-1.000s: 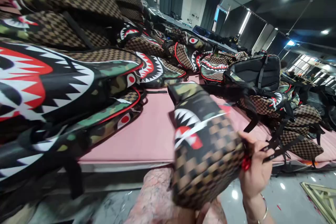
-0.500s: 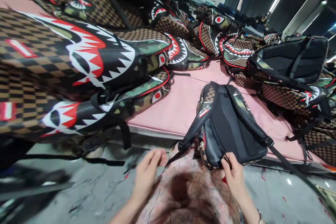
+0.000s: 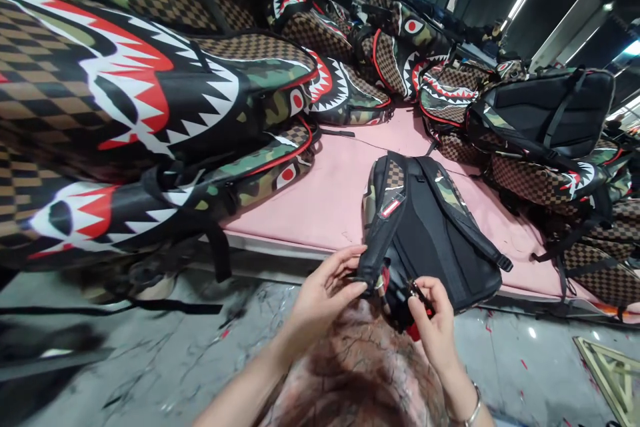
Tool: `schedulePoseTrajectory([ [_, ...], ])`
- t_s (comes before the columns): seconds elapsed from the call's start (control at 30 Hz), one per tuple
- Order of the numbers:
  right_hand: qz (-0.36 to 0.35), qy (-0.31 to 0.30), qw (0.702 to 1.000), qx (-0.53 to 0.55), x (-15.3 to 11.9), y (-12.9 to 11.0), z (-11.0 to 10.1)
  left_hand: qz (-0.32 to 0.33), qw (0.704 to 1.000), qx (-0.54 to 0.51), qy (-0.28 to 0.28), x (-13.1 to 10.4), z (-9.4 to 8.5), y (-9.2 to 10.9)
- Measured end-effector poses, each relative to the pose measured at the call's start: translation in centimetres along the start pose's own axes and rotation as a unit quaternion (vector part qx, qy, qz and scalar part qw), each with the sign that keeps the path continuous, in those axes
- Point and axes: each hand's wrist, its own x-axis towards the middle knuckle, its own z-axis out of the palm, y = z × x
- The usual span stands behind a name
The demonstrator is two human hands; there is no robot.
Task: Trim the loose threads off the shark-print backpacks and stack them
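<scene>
A backpack (image 3: pixel 435 233) lies back side up at the front edge of the pink table, its black padding and shoulder straps facing up. My left hand (image 3: pixel 333 283) is at the lower end of its left strap (image 3: pixel 383 240), thumb and fingers closed around the strap's buckle area. My right hand (image 3: pixel 433 307) pinches a small dark piece with red at the bag's lower edge; what exactly it is cannot be made out. The right strap (image 3: pixel 470 233) lies across the padding, ending in a buckle.
Large shark-face checkered backpacks (image 3: pixel 125 93) are stacked at the left, with straps hanging over the edge. More bags (image 3: pixel 545 120) are piled at the right and back of the pink table (image 3: pixel 300 207). A metal frame (image 3: pixel 610 373) stands on the floor at lower right.
My left hand has moved up and right to the left strap. My right hand has stayed at the bag's lower edge, where red now shows. The view has shifted slightly.
</scene>
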Motion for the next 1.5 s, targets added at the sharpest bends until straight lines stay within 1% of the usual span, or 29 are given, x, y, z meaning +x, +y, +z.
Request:
schedulePoseTrajectory([
  [0.07, -0.016, 0.002, 1.000, -0.005, 0.4, -0.4, -0.1, 0.001, 0.998, 0.059, -0.020, -0.6, 0.3, 0.8],
  [0.13, -0.042, 0.003, 0.998, -0.036, 0.8, -0.8, -0.4, 0.018, 0.992, 0.118, -0.041, -0.6, 0.5, 1.4],
  [0.2, -0.072, -0.010, 0.994, -0.081, 1.1, -1.3, -0.8, 0.035, 0.987, 0.154, -0.041, -0.3, 0.8, 1.8],
  [0.27, -0.100, -0.033, 0.986, -0.127, 1.4, -1.7, -1.3, 0.041, 0.986, 0.159, -0.023, -0.1, 1.1, 2.0],
  [0.37, -0.140, -0.075, 0.969, -0.191, 1.6, -2.4, -1.7, 0.013, 0.990, 0.138, 0.016, 0.0, 1.5, 1.9],
  [0.43, -0.168, -0.103, 0.954, -0.228, 2.0, -3.0, -1.9, -0.011, 0.992, 0.114, 0.050, -0.3, 1.8, 1.9],
  [0.53, -0.216, -0.146, 0.927, -0.271, 2.7, -4.1, -2.0, -0.020, 0.990, 0.103, 0.095, -0.7, 2.0, 1.9],
  [0.67, -0.252, -0.197, 0.880, -0.350, 3.6, -5.9, -2.0, -0.010, 0.984, 0.136, 0.114, -1.0, 2.2, 1.9],
  [0.77, -0.268, -0.211, 0.855, -0.390, 3.8, -6.9, -2.0, 0.008, 0.980, 0.153, 0.125, -1.0, 2.4, 1.8],
  [0.8, -0.273, -0.212, 0.854, -0.390, 3.8, -6.9, -2.0, 0.004, 0.981, 0.140, 0.133, -1.1, 2.4, 1.7],
  [0.87, -0.270, -0.210, 0.865, -0.368, 3.9, -6.8, -2.0, -0.024, 0.988, 0.071, 0.137, -1.1, 2.5, 1.7],
  [0.93, -0.250, -0.211, 0.886, -0.330, 4.2, -6.4, -1.9, -0.064, 0.990, -0.020, 0.123, -1.2, 2.5, 1.7],
  [1.0, -0.225, -0.219, 0.898, -0.307, 4.6, -6.3, -1.9, -0.091, 0.987, -0.080, 0.104, -1.2, 2.5, 1.9],
  [1.03, -0.218, -0.227, 0.898, -0.306, 4.9, -6.3, -1.8, -0.099, 0.986, -0.092, 0.099, -1.3, 2.5, 2.0],
  [1.1, -0.221, -0.248, 0.888, -0.319, 5.5, -6.7, -1.7, -0.102, 0.986, -0.089, 0.099, -1.3, 2.4, 2.2],
  [1.2, -0.249, -0.277, 0.865, -0.335, 6.3, -7.2, -1.5, -0.088, 0.988, -0.066, 0.106, -1.3, 2.3, 2.2],
  [1.27, -0.264, -0.291, 0.859, -0.330, 6.7, -7.2, -1.4, -0.077, 0.990, -0.056, 0.106, -1.2, 2.1, 2.1],
  [1.4, -0.269, -0.307, 0.865, -0.292, 6.9, -6.3, -1.1, -0.083, 0.989, -0.077, 0.092, -1.2, 1.9, 1.9],
  [1.5, -0.264, -0.311, 0.876, -0.259, 6.8, -5.7, -1.3, -0.104, 0.980, -0.151, 0.071, -1.0, 1.5, 2.0],
])
